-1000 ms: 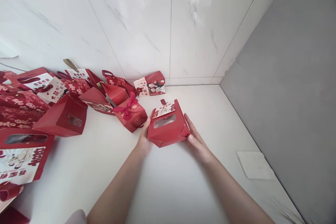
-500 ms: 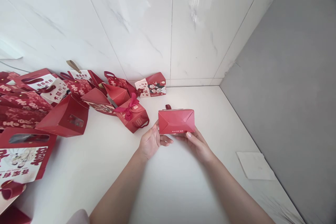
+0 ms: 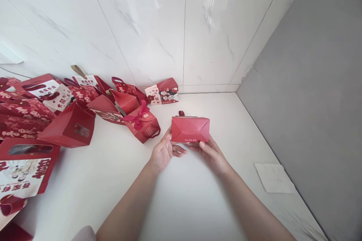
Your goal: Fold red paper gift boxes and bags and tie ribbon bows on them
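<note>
Between my hands a small red gift box (image 3: 190, 130) is held up, one folded face with crossing creases turned toward me and small print along its lower edge. A dark red loop shows behind its top edge. My left hand (image 3: 162, 153) grips the box at its left end, with some fingers curled below the lower edge. On the right, my right hand (image 3: 214, 155) has its thumb on the lower right edge and its other fingers underneath, partly hidden. The box's far side is hidden.
Several red gift boxes crowd the left of the white table (image 3: 181, 203), among them one with a ribbon bow (image 3: 143, 124). A printed box (image 3: 164, 92) stands against the marbled wall (image 3: 147, 26). A white square (image 3: 274, 178) lies at the right edge.
The gift box has tilted very slightly in my hands, its lower edge a little higher. My grip looks the same.
</note>
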A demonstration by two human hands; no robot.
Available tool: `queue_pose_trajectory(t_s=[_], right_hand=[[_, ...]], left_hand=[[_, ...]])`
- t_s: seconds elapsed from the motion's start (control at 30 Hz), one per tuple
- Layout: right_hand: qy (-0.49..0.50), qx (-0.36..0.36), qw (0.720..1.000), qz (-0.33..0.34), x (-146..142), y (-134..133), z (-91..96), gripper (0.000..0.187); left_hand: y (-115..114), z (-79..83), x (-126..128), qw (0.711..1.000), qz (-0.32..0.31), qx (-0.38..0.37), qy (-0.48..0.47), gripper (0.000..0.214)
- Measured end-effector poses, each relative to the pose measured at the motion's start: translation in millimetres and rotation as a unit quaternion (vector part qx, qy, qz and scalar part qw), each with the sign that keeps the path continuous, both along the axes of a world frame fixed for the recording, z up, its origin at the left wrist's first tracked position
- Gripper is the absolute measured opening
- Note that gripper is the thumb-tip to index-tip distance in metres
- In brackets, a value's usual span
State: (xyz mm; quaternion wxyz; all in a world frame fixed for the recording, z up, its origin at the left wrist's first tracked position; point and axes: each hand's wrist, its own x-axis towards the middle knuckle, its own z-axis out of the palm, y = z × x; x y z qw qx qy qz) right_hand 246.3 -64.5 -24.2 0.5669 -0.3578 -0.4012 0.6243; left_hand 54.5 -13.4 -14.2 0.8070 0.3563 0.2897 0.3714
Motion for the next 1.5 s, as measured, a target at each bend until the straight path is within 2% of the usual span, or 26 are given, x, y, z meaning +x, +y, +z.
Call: queue_pose_trajectory(t_s=[0.3,0.6,0.77,1.2,1.37,1.5], right_hand=[[0.008,-0.012,1.0,0.025,4.0,-0.4,9.6,0.036],[0.033,-0.016,0.999,0.025,3.3,0.9,12.5,0.056],[0.031,-0.019,0.999,0.027,3.2,0.2,13.9,0.057],[0.071,-0.031,0.997,-0.004,2.4,3.3,-1.2,0.057],[0.076,-0.031,0.997,-0.006,2.9,3.1,0.9,0.057],[0.079,-0.03,0.996,-0.012,1.8,4.8,0.1,0.049]], left_hand=[[-0.9,3.2,2.0,1.0,-0.002,0.0,0.005,0.055],[0.2,-4.6,-0.2,1.0,0.004,-0.006,0.003,0.046],[0.2,-4.3,0.8,1.0,0.011,-0.003,-0.008,0.04],[1.2,-2.7,1.8,1.0,0.005,-0.012,-0.012,0.034],[2.5,-1.0,2.8,1.0,-0.006,-0.016,-0.01,0.039],[1.8,6.4,3.9,0.998,-0.007,-0.06,-0.032,0.059]])
